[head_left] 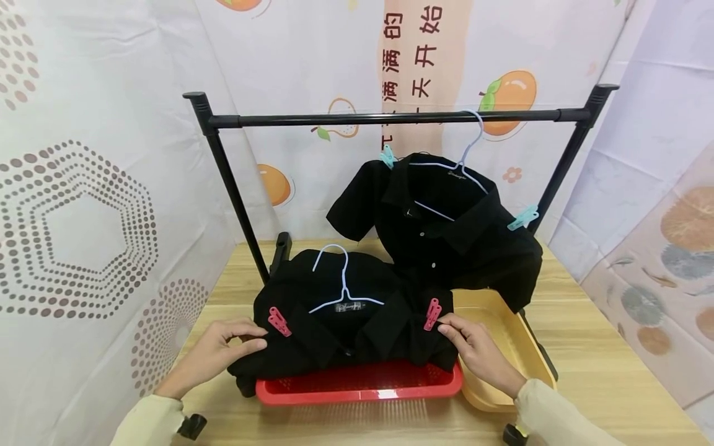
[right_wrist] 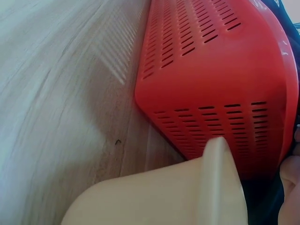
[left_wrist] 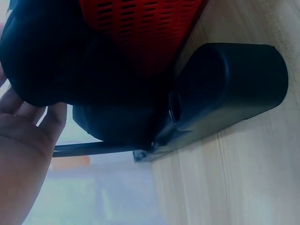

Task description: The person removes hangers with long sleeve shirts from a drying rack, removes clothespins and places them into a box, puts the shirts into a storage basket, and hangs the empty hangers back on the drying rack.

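A black collared shirt (head_left: 334, 337) lies over the red basket (head_left: 357, 395), a light blue hanger (head_left: 344, 291) inside its neck and a pink clip (head_left: 279, 321) on one shoulder, another pink clip (head_left: 432, 314) on the other. At the shirt's left edge, the left hand (head_left: 214, 356) pinches the black cloth between thumb and fingers; the left wrist view shows this hand (left_wrist: 28, 136) against the dark fabric (left_wrist: 61, 61). The right hand (head_left: 482, 353) pinches the cloth just beside the right pink clip. Only part of the right hand (right_wrist: 290, 187) shows in the right wrist view.
Behind, a second black shirt (head_left: 463, 241) with teal clips (head_left: 523, 218) hangs on a hanger from the black rack's bar (head_left: 334, 119). A yellow tray (head_left: 485, 402) stands right of the red basket, partly under the right arm. The rack's foot (left_wrist: 234, 79) rests on the wooden table (head_left: 580, 347).
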A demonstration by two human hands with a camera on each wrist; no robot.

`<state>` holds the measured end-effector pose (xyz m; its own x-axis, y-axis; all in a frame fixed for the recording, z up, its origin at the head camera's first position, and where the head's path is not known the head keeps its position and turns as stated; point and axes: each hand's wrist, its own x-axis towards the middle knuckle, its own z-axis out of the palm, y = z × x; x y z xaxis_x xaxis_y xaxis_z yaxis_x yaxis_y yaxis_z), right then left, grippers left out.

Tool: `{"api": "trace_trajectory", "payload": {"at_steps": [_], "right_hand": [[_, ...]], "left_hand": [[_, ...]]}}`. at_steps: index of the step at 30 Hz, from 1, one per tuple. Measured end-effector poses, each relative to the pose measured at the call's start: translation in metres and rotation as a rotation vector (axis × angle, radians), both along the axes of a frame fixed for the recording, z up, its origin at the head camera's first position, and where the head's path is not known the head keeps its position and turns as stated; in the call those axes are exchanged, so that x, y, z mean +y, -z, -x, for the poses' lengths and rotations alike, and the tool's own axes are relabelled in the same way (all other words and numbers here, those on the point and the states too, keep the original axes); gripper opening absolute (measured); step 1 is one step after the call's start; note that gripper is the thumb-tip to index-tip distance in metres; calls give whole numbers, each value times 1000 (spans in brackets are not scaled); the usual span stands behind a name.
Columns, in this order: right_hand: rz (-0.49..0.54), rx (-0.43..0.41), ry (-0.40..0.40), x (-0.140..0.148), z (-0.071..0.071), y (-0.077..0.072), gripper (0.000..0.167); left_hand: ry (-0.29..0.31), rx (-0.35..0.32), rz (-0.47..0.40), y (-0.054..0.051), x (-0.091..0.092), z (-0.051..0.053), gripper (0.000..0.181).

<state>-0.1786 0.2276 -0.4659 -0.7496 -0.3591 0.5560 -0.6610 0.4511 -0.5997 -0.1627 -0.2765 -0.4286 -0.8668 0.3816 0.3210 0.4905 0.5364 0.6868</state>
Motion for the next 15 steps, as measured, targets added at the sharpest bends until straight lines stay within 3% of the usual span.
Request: {"api": "trace_trajectory", "payload": {"at_steps": [7, 15], "right_hand": [[2, 16, -8, -1, 0, -1, 33], [-4, -6, 6, 2, 2, 2, 26]], "left_hand": [[89, 2, -24, 1, 1, 0, 19], [103, 5, -61, -2, 1, 1, 18]]}}
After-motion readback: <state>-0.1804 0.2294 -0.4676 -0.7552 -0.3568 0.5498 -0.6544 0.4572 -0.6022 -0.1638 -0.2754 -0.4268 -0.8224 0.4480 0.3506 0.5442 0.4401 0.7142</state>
